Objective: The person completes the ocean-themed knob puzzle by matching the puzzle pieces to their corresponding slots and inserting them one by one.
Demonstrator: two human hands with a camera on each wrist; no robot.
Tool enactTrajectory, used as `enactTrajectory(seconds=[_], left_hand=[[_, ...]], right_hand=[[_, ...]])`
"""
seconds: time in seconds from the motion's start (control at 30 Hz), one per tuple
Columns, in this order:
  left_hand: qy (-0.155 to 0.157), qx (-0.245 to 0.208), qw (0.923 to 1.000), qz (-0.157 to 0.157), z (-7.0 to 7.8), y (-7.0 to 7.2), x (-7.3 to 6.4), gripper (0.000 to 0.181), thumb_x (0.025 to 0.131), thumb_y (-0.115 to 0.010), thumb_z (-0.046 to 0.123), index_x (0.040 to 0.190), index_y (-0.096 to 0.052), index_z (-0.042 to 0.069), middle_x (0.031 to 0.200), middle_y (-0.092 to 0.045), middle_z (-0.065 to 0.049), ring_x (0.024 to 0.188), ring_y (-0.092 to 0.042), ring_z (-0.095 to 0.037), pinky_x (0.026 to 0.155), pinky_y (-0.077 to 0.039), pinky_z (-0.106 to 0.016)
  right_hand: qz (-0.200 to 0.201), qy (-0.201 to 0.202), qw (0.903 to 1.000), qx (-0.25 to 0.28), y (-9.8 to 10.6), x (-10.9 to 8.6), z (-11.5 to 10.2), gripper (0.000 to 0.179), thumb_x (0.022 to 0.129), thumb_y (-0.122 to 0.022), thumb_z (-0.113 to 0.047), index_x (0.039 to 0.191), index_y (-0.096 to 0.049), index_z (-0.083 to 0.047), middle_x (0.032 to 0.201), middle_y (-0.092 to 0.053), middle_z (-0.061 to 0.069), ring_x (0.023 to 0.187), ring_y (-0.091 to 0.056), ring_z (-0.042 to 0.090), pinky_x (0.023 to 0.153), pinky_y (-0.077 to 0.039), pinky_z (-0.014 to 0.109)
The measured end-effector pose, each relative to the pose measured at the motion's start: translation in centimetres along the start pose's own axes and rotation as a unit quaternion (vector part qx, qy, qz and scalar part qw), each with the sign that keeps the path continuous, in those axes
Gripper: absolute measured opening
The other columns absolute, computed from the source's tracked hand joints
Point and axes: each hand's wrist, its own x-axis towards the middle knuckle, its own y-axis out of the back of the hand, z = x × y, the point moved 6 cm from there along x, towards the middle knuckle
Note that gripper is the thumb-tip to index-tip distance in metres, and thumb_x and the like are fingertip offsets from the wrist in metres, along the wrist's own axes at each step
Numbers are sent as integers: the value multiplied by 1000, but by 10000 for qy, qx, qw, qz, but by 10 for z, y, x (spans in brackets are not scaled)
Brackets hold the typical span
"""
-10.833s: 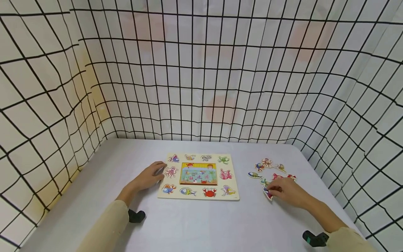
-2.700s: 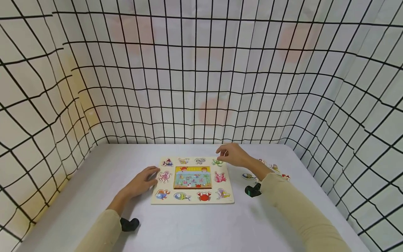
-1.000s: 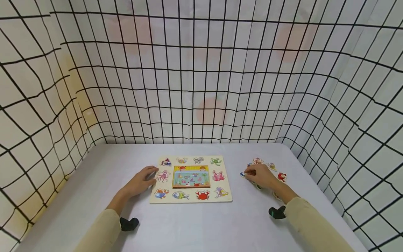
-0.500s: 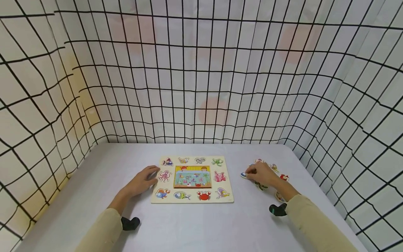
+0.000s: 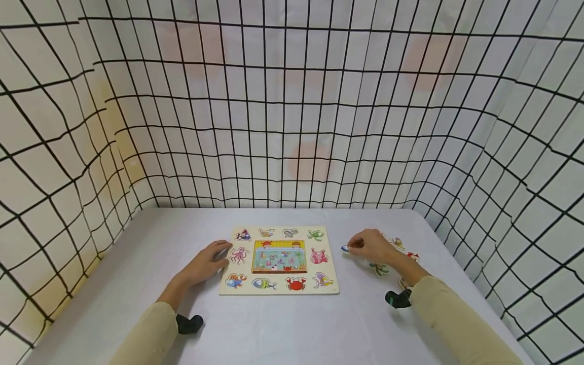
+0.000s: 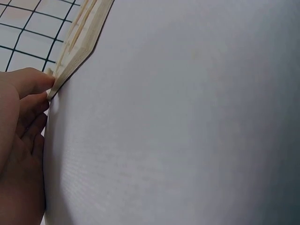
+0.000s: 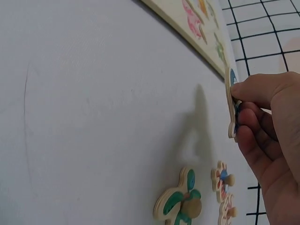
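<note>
My right hand (image 5: 371, 247) pinches a flat wooden fish puzzle piece (image 7: 232, 105) between thumb and fingers, above the white tabletop. In the head view only the fish's blue-and-white end (image 5: 345, 249) shows, right of the puzzle board (image 5: 282, 281). That board carries colourful sea animals around a central aquarium picture. Fingers of my left hand (image 5: 207, 261) touch its left edge; in the left wrist view they meet the board's corner (image 6: 84, 49). Beneath the right hand lies a green turtle piece (image 7: 180, 201) with a wooden knob.
More pieces lie right of the board, among them a red crab piece (image 5: 412, 256) and a piece partly hidden by the right wrist (image 5: 403, 284). Smaller knobbed pieces (image 7: 222, 182) show past the turtle. Black-gridded white walls (image 5: 292, 116) enclose the table's back and sides.
Over the last half second my right hand has lifted the fish piece and carried it left towards the board, uncovering more of the turtle. My left hand has stayed at the board's edge.
</note>
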Motion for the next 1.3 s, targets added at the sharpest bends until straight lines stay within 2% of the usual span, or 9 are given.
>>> enactTrajectory(seconds=[0.3,0.6,1.03,1.3], left_hand=[[-12,-3,10000,-2,-2,0,0,55,101,-64,15,152,-48,-1,160,-37,-23,150,-24,-48,120,-19,-64],[-43,-49,10000,-35,0,-1,-1,55,101,-63,14,152,-48,-1,159,-37,-24,150,-24,-48,120,-19,-64],[-16,-78,10000,-48,0,0,-1,56,101,-63,15,152,-47,-1,160,-36,-23,151,-23,-47,121,-19,-63],[-62,-35,10000,-30,1,1,0,55,101,-63,15,152,-48,-1,159,-37,-24,150,-24,-48,120,-19,-64]], right_hand=[[-23,209,9997,126,-5,9,-20,7,92,-76,-11,96,-80,-7,83,-70,-7,76,-60,12,70,-55,30],[-222,354,9988,247,-13,17,-39,8,92,-76,-10,97,-80,-5,83,-70,-6,76,-61,12,69,-56,28],[-405,801,9954,322,-25,26,-63,7,92,-74,-10,94,-80,-6,80,-68,-8,73,-60,10,65,-56,25],[-552,1113,9913,441,-40,33,-82,3,91,-78,-10,92,-80,-8,79,-68,-11,71,-61,8,64,-56,24]])
